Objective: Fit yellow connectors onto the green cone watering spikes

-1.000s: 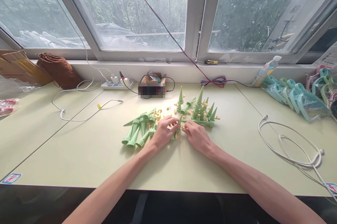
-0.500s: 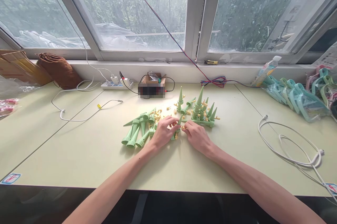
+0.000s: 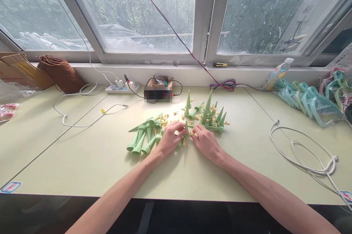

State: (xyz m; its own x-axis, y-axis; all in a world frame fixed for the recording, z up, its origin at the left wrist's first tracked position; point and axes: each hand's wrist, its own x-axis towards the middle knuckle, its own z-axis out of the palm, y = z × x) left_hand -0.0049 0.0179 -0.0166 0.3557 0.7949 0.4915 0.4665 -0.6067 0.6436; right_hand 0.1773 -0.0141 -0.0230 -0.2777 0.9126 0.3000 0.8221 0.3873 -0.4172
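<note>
My left hand [image 3: 172, 138] is closed round a small green plastic watering spike [image 3: 186, 127] that stands point up between my hands. My right hand [image 3: 205, 139] pinches a small yellow valve [image 3: 191, 133] at the spike's right side; whether the valve is seated in it I cannot tell. Another yellow valve [image 3: 184, 141] shows just below the held spike. Left of my left hand lies a pile of green spikes [image 3: 140, 142]. Beyond my right hand several spikes with yellow valves stand upright, a tall one [image 3: 206, 109] among them.
Loose yellow valves [image 3: 165, 119] lie behind my left hand. Farther back are a power strip [image 3: 123, 88], a small cardboard box [image 3: 162, 81] and a coiled dark cable [image 3: 227, 85]. White cables [image 3: 299, 168] and bagged pastel hangers [image 3: 316, 105] lie on the right.
The held spike's tip has shifted slightly left and stands straighter. My right fingers have adjusted slightly at the yellow valve; the other things have stayed put.
</note>
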